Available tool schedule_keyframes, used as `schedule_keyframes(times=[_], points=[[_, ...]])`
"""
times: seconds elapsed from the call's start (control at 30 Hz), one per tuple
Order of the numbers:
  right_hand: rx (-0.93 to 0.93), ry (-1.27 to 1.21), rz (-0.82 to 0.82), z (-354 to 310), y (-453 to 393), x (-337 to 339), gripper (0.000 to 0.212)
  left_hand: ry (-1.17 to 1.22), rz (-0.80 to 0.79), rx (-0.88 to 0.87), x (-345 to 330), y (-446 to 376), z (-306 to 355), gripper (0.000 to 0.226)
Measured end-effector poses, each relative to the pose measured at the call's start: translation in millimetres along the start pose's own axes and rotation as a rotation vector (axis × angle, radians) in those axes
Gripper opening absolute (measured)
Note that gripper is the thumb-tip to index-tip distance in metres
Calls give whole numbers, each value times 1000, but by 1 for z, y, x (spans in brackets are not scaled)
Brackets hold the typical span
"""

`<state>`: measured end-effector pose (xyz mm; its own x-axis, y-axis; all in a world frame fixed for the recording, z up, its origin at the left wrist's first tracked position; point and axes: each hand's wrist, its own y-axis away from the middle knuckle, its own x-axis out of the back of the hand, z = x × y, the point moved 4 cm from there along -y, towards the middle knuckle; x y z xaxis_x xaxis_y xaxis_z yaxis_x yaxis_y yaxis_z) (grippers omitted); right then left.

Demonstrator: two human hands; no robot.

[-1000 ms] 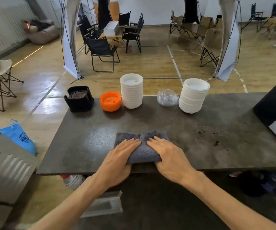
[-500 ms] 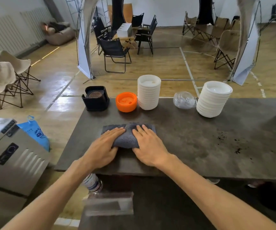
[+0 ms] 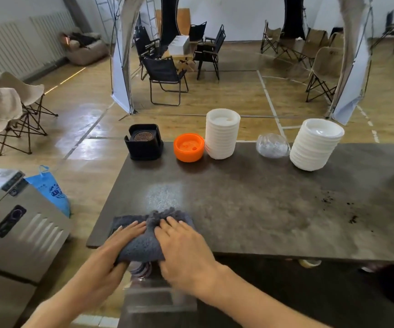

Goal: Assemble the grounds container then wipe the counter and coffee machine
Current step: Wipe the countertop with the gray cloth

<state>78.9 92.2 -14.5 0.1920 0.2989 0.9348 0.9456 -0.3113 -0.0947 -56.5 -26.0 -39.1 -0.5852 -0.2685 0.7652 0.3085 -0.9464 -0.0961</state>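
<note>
Cloth (image 3: 143,242), bunched, long axis left-right at counter (image 3: 262,209) edge; hands, left (image 3: 117,245) and right (image 3: 184,245), flat on it.

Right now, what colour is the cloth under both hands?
Dark grey, a nubby-textured cloth at the counter's near edge; the head view shows it.

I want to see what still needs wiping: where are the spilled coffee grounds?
In the head view, the dark coffee grounds lie scattered on the right part of the grey counter, nearer than the right stack of white lids.
</note>
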Motion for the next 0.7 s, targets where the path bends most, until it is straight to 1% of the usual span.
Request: schedule_keyframes(times=[0.07,0.2,0.3,0.43,0.5,0.6,0.7], points=[[-35,-14,-4,5,-37,0,65,38,-7,78,15,-27,-16,75],[-130,10,21,10,-121,-5,57,-94,33,202,54,-90,-50,72],[-156,16,4,9,-144,-6,56,-104,50,238,62,-100,-62,69],[-99,11,44,-4,-105,-10,57,-116,60,152,55,-58,-52,73],[-45,-28,4,-13,-74,-12,62,-145,45,111,47,-26,-39,75],[9,-71,-70,-6,-33,-2,63,-249,-39,-12,23,-1,-19,67],[-43,-107,-95,30,5,24,61,-374,-151,-193,-16,-27,10,71]])
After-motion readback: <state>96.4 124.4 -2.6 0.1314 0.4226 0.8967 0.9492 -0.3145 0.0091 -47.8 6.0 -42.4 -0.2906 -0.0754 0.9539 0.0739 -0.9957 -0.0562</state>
